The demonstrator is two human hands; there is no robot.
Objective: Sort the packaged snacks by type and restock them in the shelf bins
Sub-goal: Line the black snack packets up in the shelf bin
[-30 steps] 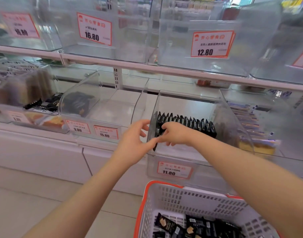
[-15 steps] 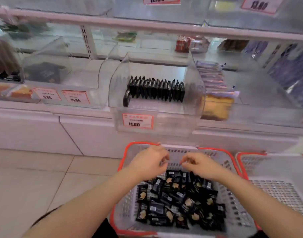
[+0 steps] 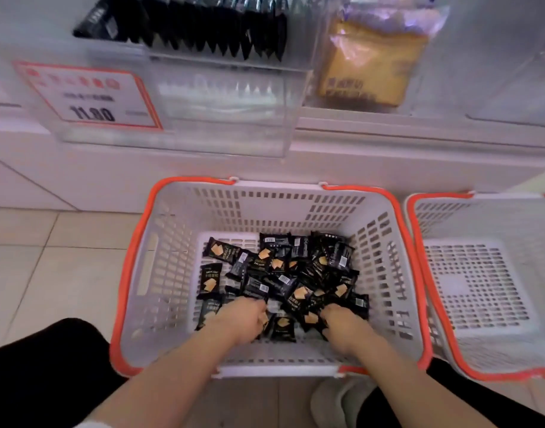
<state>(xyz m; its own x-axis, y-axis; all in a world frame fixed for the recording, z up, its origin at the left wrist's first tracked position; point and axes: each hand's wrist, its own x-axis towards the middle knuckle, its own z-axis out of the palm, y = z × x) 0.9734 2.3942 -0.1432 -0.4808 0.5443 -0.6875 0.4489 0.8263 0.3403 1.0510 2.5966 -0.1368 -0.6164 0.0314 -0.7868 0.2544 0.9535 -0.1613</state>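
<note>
Hands are both down inside the white basket (image 3: 172,273) with the orange rim, which stands on the floor just under the shelf. The left hand (image 3: 243,319) has its fingers curled into the pile of black snack packets (image 3: 283,279), and it seems to pinch one or two of them, though the fingertips are hidden below the knuckles. The right hand (image 3: 339,325) is also curled over the packets at the near side of the heap; whether it really holds something I cannot tell. Above, the clear shelf bin (image 3: 221,97) with the price label (image 3: 89,97) already carries a neat row of the same black packets (image 3: 203,29) standing on edge. I judge the step in hand is gathering the next handful. To do it well, it is better to collect several packets facing the same way and stack them flat between thumb and fingers, so they can go into the row upright without a second arranging. Packets are slippery and small, so a too big handful may drop some. A second basket (image 3: 481,273) stands just beside, at the right.
</note>
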